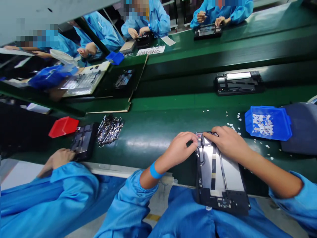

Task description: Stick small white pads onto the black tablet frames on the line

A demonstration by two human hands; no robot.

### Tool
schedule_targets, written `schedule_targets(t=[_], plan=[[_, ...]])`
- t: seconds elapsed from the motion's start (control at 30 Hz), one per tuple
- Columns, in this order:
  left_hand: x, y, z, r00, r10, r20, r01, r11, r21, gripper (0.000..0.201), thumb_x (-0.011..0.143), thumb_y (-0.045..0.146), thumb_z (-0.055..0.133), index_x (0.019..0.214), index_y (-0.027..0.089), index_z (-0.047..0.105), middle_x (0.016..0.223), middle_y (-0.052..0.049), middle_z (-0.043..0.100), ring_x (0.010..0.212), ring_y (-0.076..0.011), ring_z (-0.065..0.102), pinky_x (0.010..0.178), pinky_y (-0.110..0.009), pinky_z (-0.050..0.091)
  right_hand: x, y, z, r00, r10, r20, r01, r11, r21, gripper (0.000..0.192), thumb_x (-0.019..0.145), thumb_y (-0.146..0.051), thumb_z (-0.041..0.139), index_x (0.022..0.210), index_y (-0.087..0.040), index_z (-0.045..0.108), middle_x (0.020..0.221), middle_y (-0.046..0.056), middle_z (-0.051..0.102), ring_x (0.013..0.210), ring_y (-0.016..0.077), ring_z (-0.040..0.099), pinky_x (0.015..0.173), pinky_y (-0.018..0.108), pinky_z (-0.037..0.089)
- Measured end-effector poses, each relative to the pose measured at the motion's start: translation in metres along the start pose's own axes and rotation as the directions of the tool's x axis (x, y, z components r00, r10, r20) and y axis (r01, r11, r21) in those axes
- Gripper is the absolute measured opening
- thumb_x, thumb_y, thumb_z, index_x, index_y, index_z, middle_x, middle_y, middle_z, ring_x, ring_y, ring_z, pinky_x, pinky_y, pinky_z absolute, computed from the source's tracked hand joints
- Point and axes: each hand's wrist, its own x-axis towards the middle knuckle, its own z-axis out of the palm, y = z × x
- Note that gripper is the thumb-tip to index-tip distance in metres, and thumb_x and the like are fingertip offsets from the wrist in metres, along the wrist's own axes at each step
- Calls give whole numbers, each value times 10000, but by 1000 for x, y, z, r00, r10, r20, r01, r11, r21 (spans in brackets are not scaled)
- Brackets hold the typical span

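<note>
An opened tablet point(230, 168) with its silver battery cells and black strips bare lies in front of me in a black case, its lower end over the table edge. My left hand point(182, 147) is at its top left corner, thumb and forefinger closed in a pinch on some small part there; that part is too small to make out. Across the tablet's top edge lies my right hand point(226, 140), forefinger stretched out flat and its tip touching the frame close to the left fingertips. Its thumb is hidden.
To my right, a blue bin point(268, 124) holds small white pieces, with more scattered around. Another opened tablet point(239, 82) lies farther back. Leftward are a pile of small metallic parts point(110, 130), a red bin point(63, 127) and a neighbour's hands point(59, 158) at a device point(84, 142). Co-workers sit opposite.
</note>
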Motion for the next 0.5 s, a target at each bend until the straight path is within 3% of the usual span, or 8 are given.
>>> schedule_targets(t=[0.1,0.2,0.33,0.5], plan=[[4,-1,2,990,96,106,-109,987,118,122,966,156,584,876,218,638,1270,-93,753,1228,-253,663,1069,-448,475,0,0,-2,999,-38,25,39,998,-42,412,992,-146,550,1360,-257,699,1083,116,704,861,252,524,746,369,367],[7,-3,4,979,128,158,-156,971,182,116,959,142,585,885,216,637,1323,-109,735,1245,-267,653,1064,-452,474,0,2,-5,996,-82,46,85,994,-64,411,993,-138,543,1369,-219,689,1085,124,706,855,257,520,729,381,355],[19,-5,5,997,70,35,-73,990,123,109,955,162,606,877,212,663,1127,-67,752,1120,-233,666,1019,-414,475,2,9,-5,989,-136,54,137,990,-18,421,1008,-141,532,1400,-208,668,1075,117,705,867,253,524,743,381,364],[38,-15,14,997,-60,44,59,998,23,112,937,206,658,831,200,693,917,-46,686,978,-216,636,916,-367,495,3,16,0,985,-164,57,163,987,12,424,1016,-141,511,1405,-209,666,1090,117,706,881,252,523,749,384,362]])
